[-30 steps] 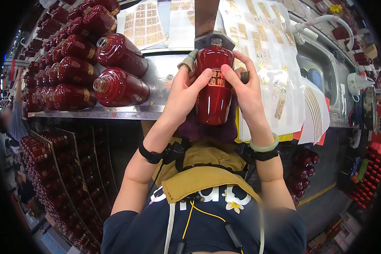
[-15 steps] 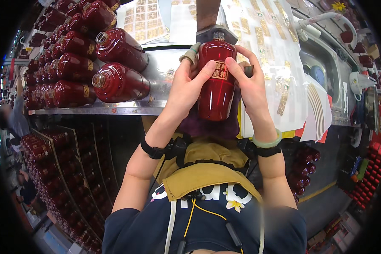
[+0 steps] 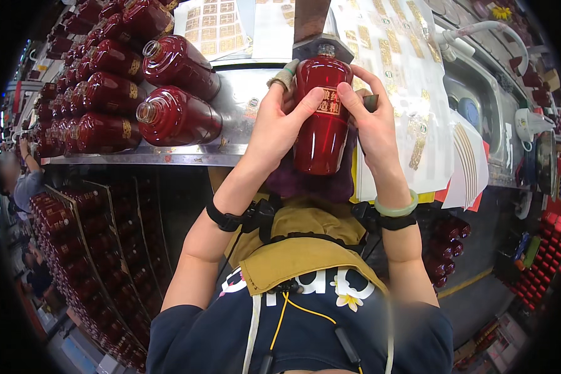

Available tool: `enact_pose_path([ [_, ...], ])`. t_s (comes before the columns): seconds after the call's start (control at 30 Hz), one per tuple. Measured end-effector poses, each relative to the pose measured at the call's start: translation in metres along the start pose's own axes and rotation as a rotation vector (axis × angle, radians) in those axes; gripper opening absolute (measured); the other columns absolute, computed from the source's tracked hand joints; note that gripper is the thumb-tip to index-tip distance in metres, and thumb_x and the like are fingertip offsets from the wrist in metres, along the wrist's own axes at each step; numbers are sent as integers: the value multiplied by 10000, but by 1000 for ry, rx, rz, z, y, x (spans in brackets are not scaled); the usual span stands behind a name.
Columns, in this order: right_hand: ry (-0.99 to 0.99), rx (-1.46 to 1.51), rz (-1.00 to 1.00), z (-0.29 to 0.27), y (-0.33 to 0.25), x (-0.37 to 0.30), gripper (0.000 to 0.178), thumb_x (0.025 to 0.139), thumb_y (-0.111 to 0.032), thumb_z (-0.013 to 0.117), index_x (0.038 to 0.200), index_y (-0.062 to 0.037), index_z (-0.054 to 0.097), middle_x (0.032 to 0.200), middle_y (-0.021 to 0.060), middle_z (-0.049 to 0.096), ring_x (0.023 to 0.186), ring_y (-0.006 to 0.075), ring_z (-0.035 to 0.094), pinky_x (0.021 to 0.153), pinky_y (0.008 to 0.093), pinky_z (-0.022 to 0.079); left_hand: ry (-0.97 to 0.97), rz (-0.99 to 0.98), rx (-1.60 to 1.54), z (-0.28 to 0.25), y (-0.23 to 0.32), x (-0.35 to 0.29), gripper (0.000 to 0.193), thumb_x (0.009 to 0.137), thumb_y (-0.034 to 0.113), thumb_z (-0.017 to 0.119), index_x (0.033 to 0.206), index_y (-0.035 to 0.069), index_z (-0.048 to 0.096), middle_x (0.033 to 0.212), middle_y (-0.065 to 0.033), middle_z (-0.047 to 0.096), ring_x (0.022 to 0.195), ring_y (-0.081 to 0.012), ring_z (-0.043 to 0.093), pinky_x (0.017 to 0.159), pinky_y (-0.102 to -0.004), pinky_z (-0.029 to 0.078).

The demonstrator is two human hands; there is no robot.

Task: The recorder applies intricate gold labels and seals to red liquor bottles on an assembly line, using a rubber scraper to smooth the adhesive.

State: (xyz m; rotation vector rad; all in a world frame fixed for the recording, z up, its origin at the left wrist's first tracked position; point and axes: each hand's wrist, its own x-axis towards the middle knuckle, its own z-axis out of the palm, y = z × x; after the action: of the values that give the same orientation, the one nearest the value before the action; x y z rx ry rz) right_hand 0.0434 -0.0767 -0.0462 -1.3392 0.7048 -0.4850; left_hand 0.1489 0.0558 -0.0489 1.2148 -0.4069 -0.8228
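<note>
A dark red glass bottle with a clear neck lies between my hands, its neck pointing away from me. A gold label sits on its upper side. My left hand grips the bottle from the left, the thumb pressed at the label's left edge. From the right, my right hand wraps the other side, its thumb on the label's right edge. Coverings show on one left and one right finger. Beneath the bottle lies a dark purple cloth. The bottle's far end rests near a dark metal bracket.
Two unlabelled red bottles stand on the metal table at left, before rows of labelled ones. Gold label sheets lie at the back, more strips at right. A sink is beyond. Racked bottles fill the lower left.
Both hands and the bottle have shifted very slightly in the picture; the thumbs stay at the label. At far left, another person's raised arm has changed position.
</note>
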Motion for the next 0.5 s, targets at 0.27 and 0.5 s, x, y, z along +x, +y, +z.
enact_pose_path([
  [0.27,11,-19,-13,3,-2,-2,557,910,-231,804,1361,-2,571,746,-86,444,690,21,422,624,192,357,15,-7,1,1,1,-2,754,1000,227,686,1557,-67,271,1453,-190,521,1295,-215,555,1086,-349,464],
  [0.5,11,-1,-13,2,1,-1,563,908,-236,806,1361,0,569,747,-84,451,689,20,423,621,192,352,7,1,-8,0,0,-1,757,1003,225,683,1561,-65,262,1459,-189,518,1303,-208,548,1091,-342,456],
])
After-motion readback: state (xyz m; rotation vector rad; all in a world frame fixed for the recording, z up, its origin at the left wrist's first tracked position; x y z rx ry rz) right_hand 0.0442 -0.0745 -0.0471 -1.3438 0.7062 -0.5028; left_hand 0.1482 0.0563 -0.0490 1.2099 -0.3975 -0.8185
